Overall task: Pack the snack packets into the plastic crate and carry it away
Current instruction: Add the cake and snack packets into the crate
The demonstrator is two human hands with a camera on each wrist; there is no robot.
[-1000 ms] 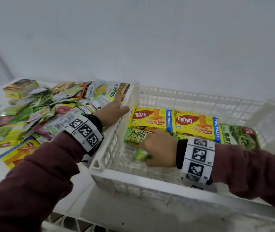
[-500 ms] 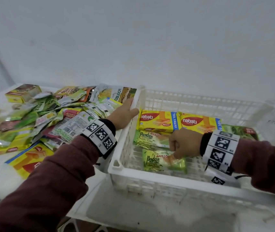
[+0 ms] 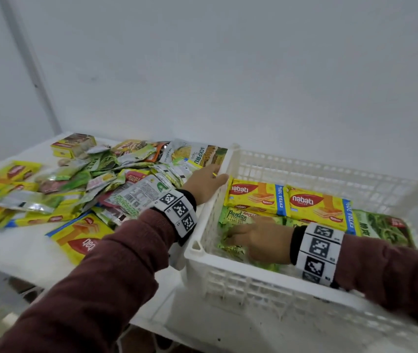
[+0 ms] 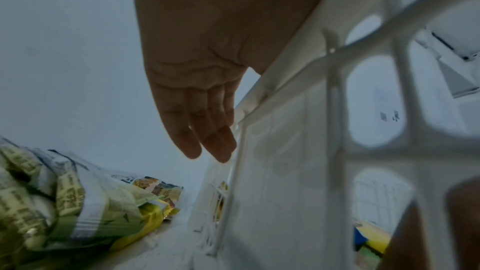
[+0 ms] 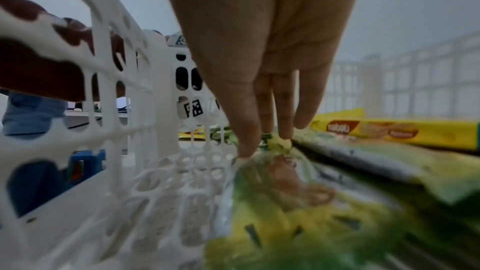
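A white plastic crate (image 3: pixel 253 273) stands on the right of the white table. Inside lie two yellow Nabati wafer packets (image 3: pixel 253 197), a green Pandan packet (image 3: pixel 238 216) and a second green packet (image 3: pixel 230 248) in front of it. My right hand (image 3: pixel 256 238) lies flat on that front packet (image 5: pixel 285 223), its fingertips (image 5: pixel 244 151) pressing the near-left end. My left hand (image 3: pixel 202 184) rests against the crate's left rim, with straight fingers (image 4: pixel 207 140) along the outer wall (image 4: pixel 285 151). It holds nothing.
A loose pile of snack packets (image 3: pixel 101 184) covers the table left of the crate, with a yellow Nabati packet (image 3: pixel 80 238) near the front edge. A dark green packet (image 3: pixel 386 225) lies at the crate's right end. A white wall stands close behind.
My right hand has gone from a curled grip at the front green packet's edge to lying flat on top of it. My left hand stays at the crate's rim.
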